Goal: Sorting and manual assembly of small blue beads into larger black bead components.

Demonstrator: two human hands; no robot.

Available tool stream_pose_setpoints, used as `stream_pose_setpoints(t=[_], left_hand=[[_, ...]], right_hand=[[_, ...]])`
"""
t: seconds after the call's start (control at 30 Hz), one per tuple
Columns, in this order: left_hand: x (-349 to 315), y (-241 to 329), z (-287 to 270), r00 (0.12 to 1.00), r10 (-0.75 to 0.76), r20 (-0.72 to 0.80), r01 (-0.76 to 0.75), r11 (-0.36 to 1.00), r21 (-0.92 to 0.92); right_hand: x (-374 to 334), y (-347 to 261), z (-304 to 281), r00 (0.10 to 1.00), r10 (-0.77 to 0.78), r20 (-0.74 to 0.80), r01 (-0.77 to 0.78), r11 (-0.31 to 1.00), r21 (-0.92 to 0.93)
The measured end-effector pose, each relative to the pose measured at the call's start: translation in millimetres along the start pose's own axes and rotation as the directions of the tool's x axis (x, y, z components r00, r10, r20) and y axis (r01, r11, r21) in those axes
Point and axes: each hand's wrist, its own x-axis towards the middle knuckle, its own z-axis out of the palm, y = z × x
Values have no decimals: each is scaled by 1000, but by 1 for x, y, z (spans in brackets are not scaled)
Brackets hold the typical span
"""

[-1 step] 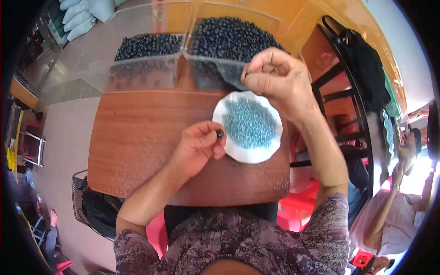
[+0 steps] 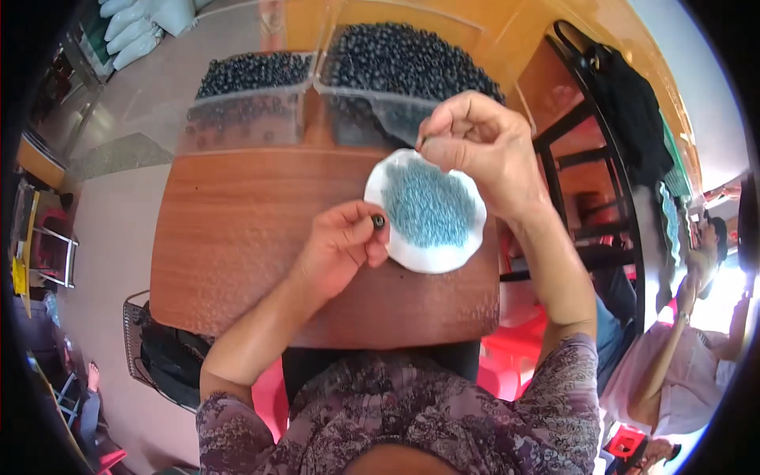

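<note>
My left hand [image 2: 340, 236] pinches a dark, round bead [image 2: 378, 222] between thumb and forefinger, its hole showing. That hand is at the left rim of a white plate with a wavy edge [image 2: 431, 260]. Small, shiny, light-blue beads [image 2: 431, 206] lie heaped on the plate. Above the plate's far right side, my right hand [image 2: 479, 146] is closed in a pinch. A small dark piece like a bead [image 2: 425, 141] shows at its fingertips, mostly covered by them.
Two clear plastic boxes hold black beads [image 2: 404, 63] and more black beads [image 2: 253, 75] at the far side of the brown wooden table [image 2: 229, 237]. A black chair [image 2: 586, 150] stands at right. Another person [image 2: 665, 372] is at the far right.
My right hand has come slightly down toward the plate, still pinched. The left hand keeps its bead in nearly the same place, and the whole view has shifted a little.
</note>
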Motion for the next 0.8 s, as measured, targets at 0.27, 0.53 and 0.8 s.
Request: stream_pose_setpoints(t=[0.27,0.53,0.8], left_hand=[[-23,-4,42,999,-39,27,36,995,96],[-58,-30,57,998,-63,7,63,996,-60],[-71,-44,67,997,-66,-44,62,993,-98]], right_hand=[[-84,27,20,975,-221,-21,214,960,-182],[-123,27,37,965,-246,-93,215,943,-255],[-144,25,49,955,-269,-126,246,954,-170]])
